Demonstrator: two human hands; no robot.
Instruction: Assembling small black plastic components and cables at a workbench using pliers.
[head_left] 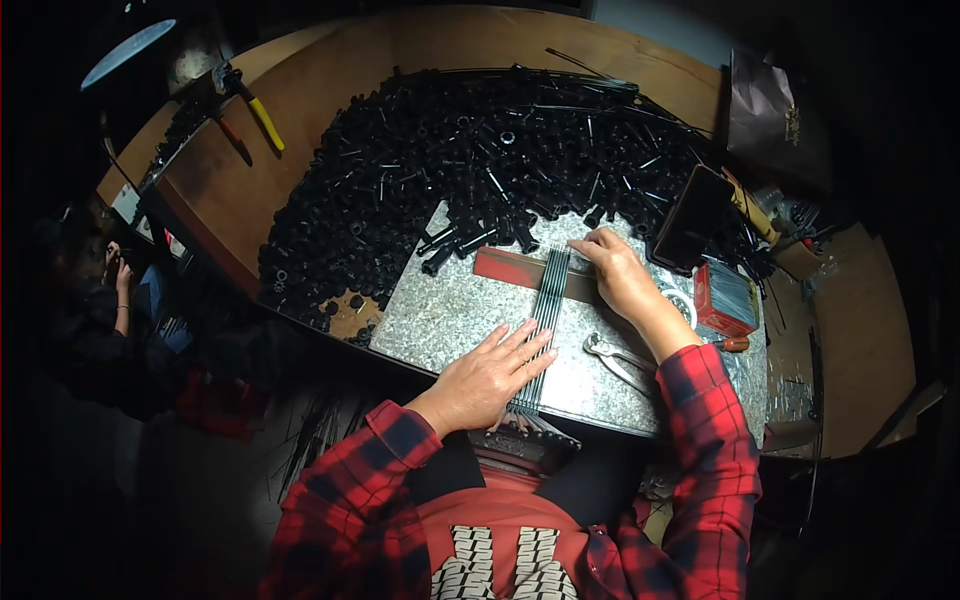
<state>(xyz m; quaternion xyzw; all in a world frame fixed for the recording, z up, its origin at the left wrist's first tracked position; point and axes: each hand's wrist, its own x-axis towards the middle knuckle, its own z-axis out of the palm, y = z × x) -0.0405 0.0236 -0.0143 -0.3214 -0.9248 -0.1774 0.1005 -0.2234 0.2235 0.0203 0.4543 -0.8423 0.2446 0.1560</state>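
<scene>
Two hands rest on a bunch of thin metal rods (547, 320) that lie side by side on a shiny grey metal sheet (440, 310) on the counter (330, 70). The left hand (490, 372) lies flat on the near end of the rods, its fingers (530, 345) stretched out straight and open — pressing down, not gripping. The right hand (615, 268) is at the far end, its fingers (585, 245) bent down with the tips touching the rod ends; it holds nothing else. The rods cross over a red-brown bar (510, 268). Just beside the right wrist lie silver pliers (612, 358). A red box (722, 298) sits to the right. Behind the sheet is a big heap of small black tubes (450, 160) — it spreads across much of the counter. Yellow-handled pliers (250, 105) lie far off at the left
</scene>
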